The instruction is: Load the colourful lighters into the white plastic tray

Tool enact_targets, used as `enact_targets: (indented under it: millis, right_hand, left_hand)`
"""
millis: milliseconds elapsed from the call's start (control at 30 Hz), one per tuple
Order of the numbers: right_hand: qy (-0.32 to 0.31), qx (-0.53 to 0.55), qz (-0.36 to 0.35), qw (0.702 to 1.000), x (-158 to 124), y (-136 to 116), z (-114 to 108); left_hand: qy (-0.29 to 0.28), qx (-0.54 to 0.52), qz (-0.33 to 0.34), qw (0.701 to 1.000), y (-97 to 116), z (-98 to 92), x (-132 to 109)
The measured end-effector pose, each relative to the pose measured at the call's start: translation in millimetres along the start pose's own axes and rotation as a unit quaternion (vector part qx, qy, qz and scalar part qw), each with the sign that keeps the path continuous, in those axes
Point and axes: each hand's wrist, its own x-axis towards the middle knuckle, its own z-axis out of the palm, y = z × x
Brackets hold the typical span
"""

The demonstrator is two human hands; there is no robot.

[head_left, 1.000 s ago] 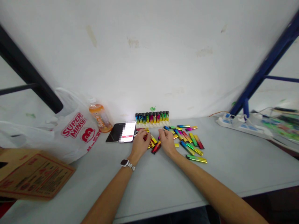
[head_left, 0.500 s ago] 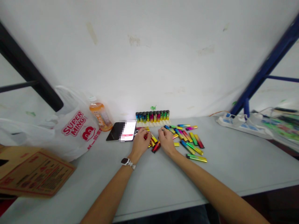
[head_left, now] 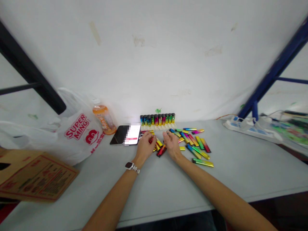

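My left hand (head_left: 145,147) rests low over the table with its fingers curled down at a red lighter (head_left: 151,140). Beside those fingertips, red-and-gold lighters (head_left: 158,143) lie in a small heap. Close on the other side, my right hand (head_left: 172,145) has its fingers bent together; whatever they may hold is hidden. One dark red lighter (head_left: 161,151) lies between the hands. Behind them a row of shiny, black-topped lighters (head_left: 156,120) stands upright in a pale strip-like holder (head_left: 160,127). Several loose lighters (head_left: 190,139) in blended metallic colours are scattered right of my right hand.
A phone-like device (head_left: 119,135) with a lit screen lies left of the holder. Further left are an orange drink bottle (head_left: 104,117), a white plastic bag (head_left: 79,134) and a cardboard box (head_left: 39,176). A power strip (head_left: 250,130) lies at the right, near a blue post (head_left: 271,69).
Both hands stay nearly where they were. The right hand's fingers have shifted very slightly. The view has moved a little; the lighters look unchanged.
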Motion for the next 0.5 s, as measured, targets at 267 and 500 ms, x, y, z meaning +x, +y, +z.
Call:
enact_targets:
  millis: [267,500]
  right_hand:
    - [0.022,-0.068,-0.005,0.997,4.6,-7.4,1.0]
    - [0.022,-0.068,0.003,0.997,5.6,-6.2,2.0]
  left_hand:
    - [-0.002,-0.003,0.002,1.000,-1.0,0.3,0.3]
    - [-0.002,-0.005,0.000,1.000,-0.5,0.4,-0.3]
